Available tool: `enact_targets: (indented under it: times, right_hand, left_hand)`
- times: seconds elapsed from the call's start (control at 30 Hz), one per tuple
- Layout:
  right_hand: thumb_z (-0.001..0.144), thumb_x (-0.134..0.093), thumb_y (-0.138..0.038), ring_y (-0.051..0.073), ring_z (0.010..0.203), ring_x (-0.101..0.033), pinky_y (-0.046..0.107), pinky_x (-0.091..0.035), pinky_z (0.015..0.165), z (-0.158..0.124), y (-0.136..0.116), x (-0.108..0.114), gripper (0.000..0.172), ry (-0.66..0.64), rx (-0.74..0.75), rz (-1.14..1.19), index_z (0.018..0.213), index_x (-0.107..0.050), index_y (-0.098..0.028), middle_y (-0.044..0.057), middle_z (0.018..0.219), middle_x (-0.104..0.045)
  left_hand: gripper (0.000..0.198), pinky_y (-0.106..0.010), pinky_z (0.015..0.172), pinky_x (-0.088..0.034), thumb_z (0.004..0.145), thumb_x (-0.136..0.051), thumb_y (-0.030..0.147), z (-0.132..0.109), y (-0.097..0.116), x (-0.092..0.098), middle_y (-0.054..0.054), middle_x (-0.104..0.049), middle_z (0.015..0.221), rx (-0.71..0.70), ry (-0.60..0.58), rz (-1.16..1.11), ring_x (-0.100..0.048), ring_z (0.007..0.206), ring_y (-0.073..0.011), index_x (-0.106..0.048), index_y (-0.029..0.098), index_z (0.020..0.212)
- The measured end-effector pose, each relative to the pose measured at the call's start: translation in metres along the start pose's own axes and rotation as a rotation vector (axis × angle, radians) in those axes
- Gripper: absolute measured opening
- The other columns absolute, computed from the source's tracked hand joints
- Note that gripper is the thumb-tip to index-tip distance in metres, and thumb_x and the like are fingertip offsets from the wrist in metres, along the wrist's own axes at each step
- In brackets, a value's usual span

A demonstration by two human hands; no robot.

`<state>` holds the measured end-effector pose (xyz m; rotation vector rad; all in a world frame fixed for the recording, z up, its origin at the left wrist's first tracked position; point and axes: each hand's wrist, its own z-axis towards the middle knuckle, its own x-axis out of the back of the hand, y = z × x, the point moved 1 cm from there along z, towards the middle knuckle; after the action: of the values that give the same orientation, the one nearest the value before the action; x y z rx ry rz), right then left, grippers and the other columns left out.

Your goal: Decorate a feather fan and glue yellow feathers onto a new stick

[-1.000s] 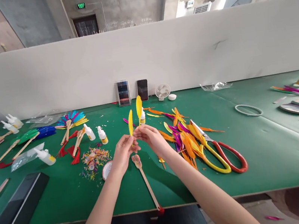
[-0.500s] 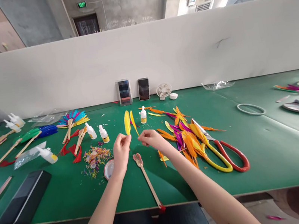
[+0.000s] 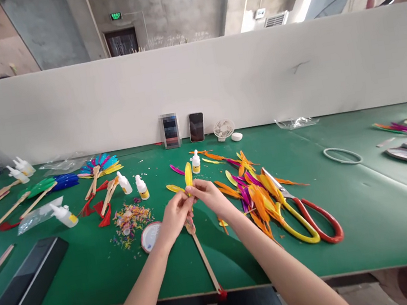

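Note:
My left hand point(image 3: 176, 213) and my right hand point(image 3: 206, 196) meet over the green table point(image 3: 370, 208), fingers pinched together. Between them they grip yellow feathers: one point(image 3: 188, 174) stands upright from my right fingers, another point(image 3: 175, 188) sticks out to the left from my left fingers. Just below the hands lies a wooden stick point(image 3: 203, 255) with a decorated top and a red tip at the table's front edge.
A pile of orange, yellow and purple feathers point(image 3: 251, 186) lies to the right beside yellow and red scissors point(image 3: 306, 218). Small glue bottles point(image 3: 141, 187), a round lid point(image 3: 150, 235), feather scraps point(image 3: 129, 220), finished feather fans point(image 3: 99, 166), two phones and a mini fan point(image 3: 223, 130) stand around.
The hands came down closer to the table and back together over the stick's top. The two yellow feathers, held high before, are now lower, one pointing left.

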<state>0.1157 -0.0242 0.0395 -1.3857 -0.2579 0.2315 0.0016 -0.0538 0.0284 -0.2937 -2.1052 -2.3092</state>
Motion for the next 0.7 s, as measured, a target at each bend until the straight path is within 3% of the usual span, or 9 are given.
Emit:
enact_targets:
  times: [0.2, 0.47, 0.6, 0.7]
  right_hand:
    - [0.066, -0.058, -0.041, 0.010, 0.053, -0.040, 0.024, -0.032, 0.052, -0.001, 0.002, -0.002, 0.027, 0.009, -0.012, 0.032, 0.057, -0.046, -0.018, -0.005, 0.052, -0.043]
    - [0.063, -0.060, -0.034, 0.010, 0.055, -0.044, 0.025, -0.037, 0.056, -0.001, 0.003, -0.005, 0.020, 0.069, -0.012, 0.143, 0.066, -0.048, -0.019, -0.005, 0.057, -0.045]
    - [0.063, -0.056, -0.030, 0.009, 0.056, -0.045, 0.025, -0.039, 0.058, -0.001, 0.005, -0.007, 0.015, 0.058, -0.097, 0.281, 0.064, -0.047, -0.019, -0.005, 0.059, -0.045]
    - [0.065, -0.053, -0.027, 0.009, 0.057, -0.045, 0.023, -0.040, 0.058, -0.003, 0.003, -0.005, 0.012, 0.105, -0.149, 0.370, 0.060, -0.046, -0.019, -0.005, 0.060, -0.047]
  left_hand:
    - [0.029, -0.019, 0.041, -0.034, 0.072, -0.049, 0.045, -0.001, -0.001, -0.002, 0.007, -0.042, 0.048, 0.002, 0.052, 0.005, -0.045, 0.040, -0.0076, -0.040, 0.019, 0.063]
    - [0.026, -0.020, 0.040, -0.030, 0.074, -0.044, 0.041, -0.003, 0.000, -0.006, 0.009, -0.037, 0.045, -0.033, 0.162, 0.089, -0.036, 0.034, -0.0059, -0.038, 0.020, 0.061]
    - [0.026, -0.020, 0.039, -0.027, 0.076, -0.044, 0.040, -0.003, 0.000, -0.007, 0.008, -0.036, 0.048, -0.045, 0.162, 0.082, -0.031, 0.035, -0.0046, -0.037, 0.020, 0.061]
    - [0.024, -0.019, 0.038, -0.024, 0.077, -0.044, 0.038, -0.001, 0.000, 0.003, 0.008, -0.035, 0.048, -0.053, 0.250, 0.110, -0.031, 0.036, -0.0049, -0.040, 0.019, 0.062]
